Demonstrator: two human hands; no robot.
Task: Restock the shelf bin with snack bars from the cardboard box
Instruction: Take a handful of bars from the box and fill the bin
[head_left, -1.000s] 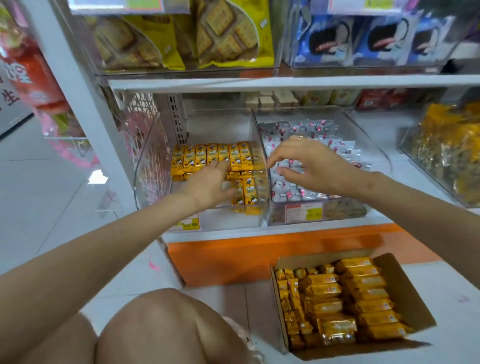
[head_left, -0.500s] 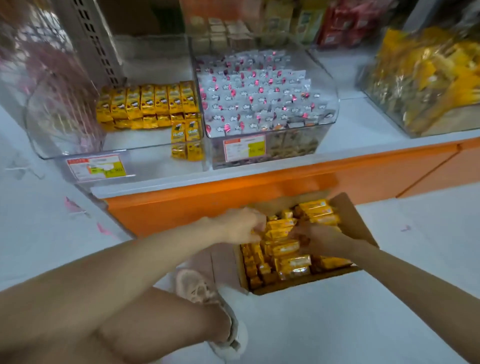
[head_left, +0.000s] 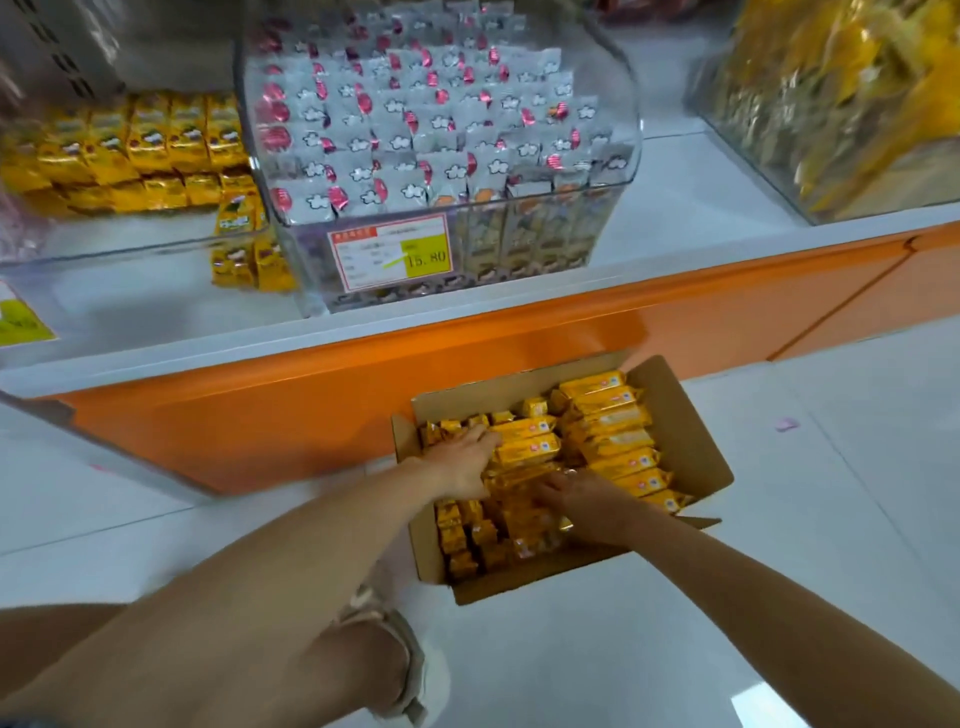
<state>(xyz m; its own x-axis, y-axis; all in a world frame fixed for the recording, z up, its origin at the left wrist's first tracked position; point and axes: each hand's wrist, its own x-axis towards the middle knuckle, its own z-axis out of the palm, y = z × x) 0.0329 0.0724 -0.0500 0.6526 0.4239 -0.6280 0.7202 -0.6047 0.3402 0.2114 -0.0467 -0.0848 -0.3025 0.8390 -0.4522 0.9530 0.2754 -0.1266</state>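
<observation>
Pick-up step: left hand (head_left: 460, 462) flat on bars (head_left: 613, 441) in box (head_left: 696, 447) on floor (head_left: 779, 571), fingers (head_left: 480, 440) released; right hand (head_left: 587, 501) beside it among bars, grasp not discernible; bin (head_left: 104, 236) up left on shelf (head_left: 675, 208), part filled. Next, likely: closing round a handful, lifting clear to bin.

A shop's snack aisle: along the top of the frame, clear display bins (head_left: 130, 244) of wrapped snacks (head_left: 415, 119) stand on a white shelf (head_left: 691, 208) with an orange base (head_left: 467, 358); a price label (head_left: 390, 254) reading 15.80 fronts the middle bin (head_left: 625, 171).
</observation>
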